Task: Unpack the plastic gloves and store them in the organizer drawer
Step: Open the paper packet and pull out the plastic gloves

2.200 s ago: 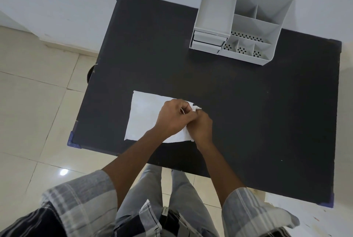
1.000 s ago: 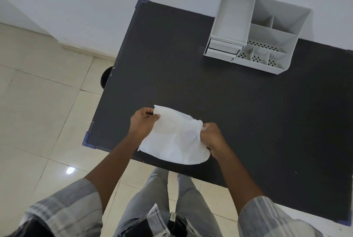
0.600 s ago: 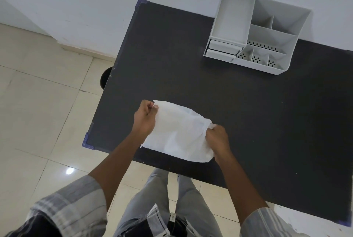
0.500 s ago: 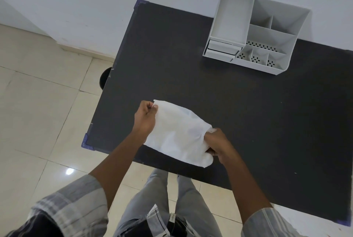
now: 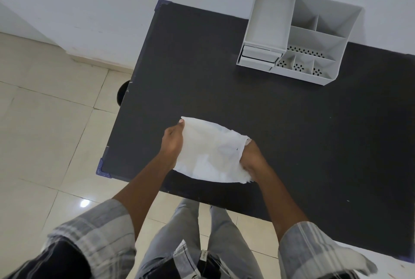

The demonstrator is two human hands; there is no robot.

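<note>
Lower frame: the person's plaid sleeves and grey trousers, seen from above. Centre frame: the white glove packet (image 5: 211, 155) was held above the near edge of the black table (image 5: 292, 132). The left hand (image 5: 173, 144) pinched the packet's upper left corner between thumb and curled fingers. The right hand (image 5: 251, 159) was at the packet's right end, its fingers hidden by the plastic; it appeared to reach into the opening, though whether it held gloves could not be told. Upper right of frame: the grey desk organizer (image 5: 298, 33) stood against the wall, well apart from the packet, its two small drawers (image 5: 258, 57) closed at the left front. Likely hazards: a sharp pull might tear the thin packet and spill gloves onto the floor, since it hung near the table edge; the closed drawers would also need a free hand.
</note>
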